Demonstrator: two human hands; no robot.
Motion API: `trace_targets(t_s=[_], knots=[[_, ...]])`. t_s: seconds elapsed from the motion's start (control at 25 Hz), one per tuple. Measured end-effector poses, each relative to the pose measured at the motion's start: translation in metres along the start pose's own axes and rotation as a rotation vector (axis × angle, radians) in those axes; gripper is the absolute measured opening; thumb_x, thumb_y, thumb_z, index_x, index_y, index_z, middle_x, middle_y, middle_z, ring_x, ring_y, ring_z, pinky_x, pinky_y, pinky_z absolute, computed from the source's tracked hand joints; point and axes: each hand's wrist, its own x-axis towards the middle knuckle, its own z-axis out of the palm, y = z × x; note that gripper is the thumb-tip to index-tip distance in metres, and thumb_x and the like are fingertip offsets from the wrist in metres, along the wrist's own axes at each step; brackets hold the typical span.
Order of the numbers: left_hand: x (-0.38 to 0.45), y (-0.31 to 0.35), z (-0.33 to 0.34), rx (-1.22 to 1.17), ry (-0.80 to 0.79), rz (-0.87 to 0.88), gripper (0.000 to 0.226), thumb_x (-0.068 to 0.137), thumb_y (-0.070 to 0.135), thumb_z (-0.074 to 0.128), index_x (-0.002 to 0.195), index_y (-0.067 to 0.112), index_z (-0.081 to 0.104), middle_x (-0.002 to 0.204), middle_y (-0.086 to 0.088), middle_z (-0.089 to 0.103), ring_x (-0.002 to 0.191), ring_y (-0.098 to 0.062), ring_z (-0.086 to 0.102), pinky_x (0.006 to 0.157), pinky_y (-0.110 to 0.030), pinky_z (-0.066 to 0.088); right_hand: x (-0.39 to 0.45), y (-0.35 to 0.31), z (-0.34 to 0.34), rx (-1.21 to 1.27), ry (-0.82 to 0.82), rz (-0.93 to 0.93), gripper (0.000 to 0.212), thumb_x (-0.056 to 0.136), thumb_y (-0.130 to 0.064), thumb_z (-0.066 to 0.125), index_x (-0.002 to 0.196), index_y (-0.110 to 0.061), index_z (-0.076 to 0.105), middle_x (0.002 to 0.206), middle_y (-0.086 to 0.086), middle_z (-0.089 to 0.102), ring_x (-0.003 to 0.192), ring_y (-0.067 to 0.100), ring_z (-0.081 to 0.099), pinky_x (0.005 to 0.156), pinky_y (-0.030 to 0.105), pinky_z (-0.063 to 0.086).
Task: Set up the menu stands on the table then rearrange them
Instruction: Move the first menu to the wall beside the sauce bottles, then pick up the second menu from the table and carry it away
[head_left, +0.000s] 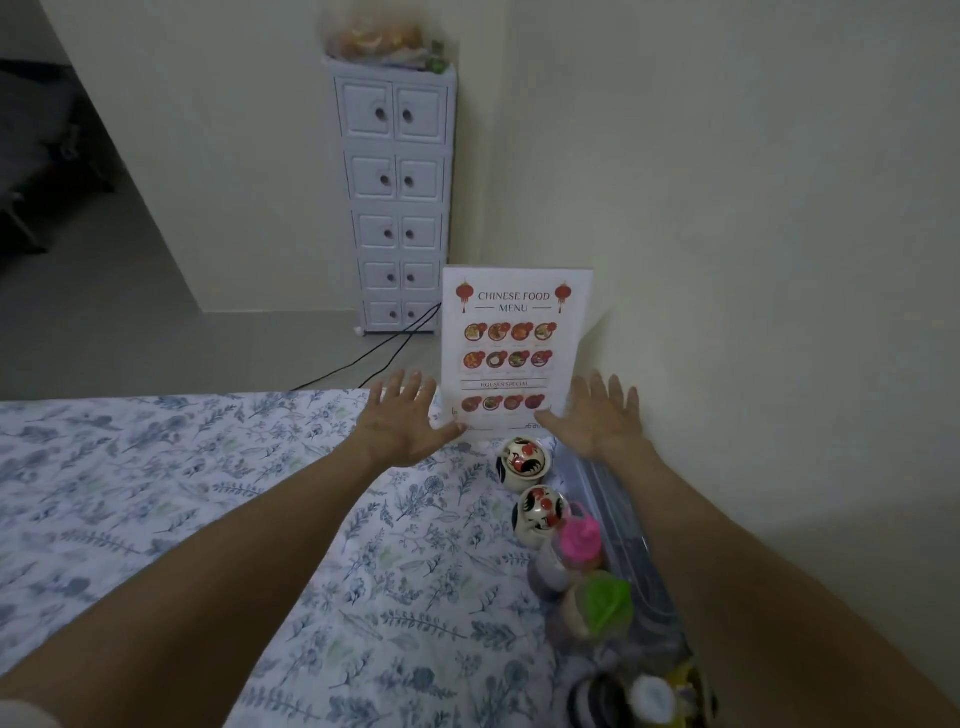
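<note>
A clear menu stand holding a "Chinese Food Menu" sheet stands upright at the far right corner of the table, which wears a blue floral cloth. My left hand is beside the stand's lower left edge, fingers spread, thumb at or near the sheet. On the other side, my right hand is spread by the lower right edge, thumb close to the sheet. Neither hand grips the stand.
Two painted ceramic jars sit just in front of the stand. Nearer me stand bottles with a pink cap and a green cap, beside a clear tray along the wall. A white drawer cabinet stands on the floor beyond.
</note>
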Motion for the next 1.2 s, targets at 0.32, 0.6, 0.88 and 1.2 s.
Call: trace_targets(t_s=[0.32,0.6,0.88,1.2], knots=[[-0.159,-0.039,-0.028,0.109,0.044,0.114,0.09,0.09,0.072,0.02,0.157,0.014,0.004,0.166,-0.013,-0.002,0.154,-0.029,-0.007,0.123,-0.049,-0.007,-0.175,-0.063,-0.001,0.035,0.141,0.067,0.092,0.084,-0.074,0.035,0.155,-0.02,0.011,0.166,0.008,0.007,0.152,0.032,0.0,0.122,0.052,-0.004],[-0.306,-0.088,-0.024,0.097,0.015,0.117,0.092,0.09,0.073,0.02,0.157,0.013,0.003,0.166,-0.009,-0.007,0.153,-0.028,-0.014,0.122,-0.048,-0.01,-0.328,-0.123,0.012,0.041,0.206,0.041,0.092,0.085,-0.073,0.034,0.155,-0.018,0.011,0.165,0.008,0.009,0.152,0.032,0.006,0.123,0.053,0.006],[-0.4,-0.14,0.015,0.028,0.053,0.031,0.094,0.089,0.073,0.021,0.157,0.011,0.001,0.166,-0.008,-0.009,0.153,-0.025,-0.016,0.123,-0.047,-0.01,-0.405,-0.18,0.054,0.16,0.182,-0.071,0.088,0.087,-0.071,0.037,0.154,-0.018,0.016,0.165,0.008,0.008,0.152,0.029,0.002,0.122,0.053,0.009],[-0.48,-0.219,0.058,-0.113,0.054,-0.232,0.091,0.091,0.07,0.022,0.157,0.011,0.002,0.166,-0.007,-0.007,0.153,-0.025,-0.013,0.123,-0.046,-0.008,-0.43,-0.28,0.127,0.236,0.151,-0.318,0.084,0.09,-0.065,0.039,0.154,-0.016,0.016,0.166,0.007,0.005,0.153,0.024,-0.001,0.125,0.045,-0.001]])
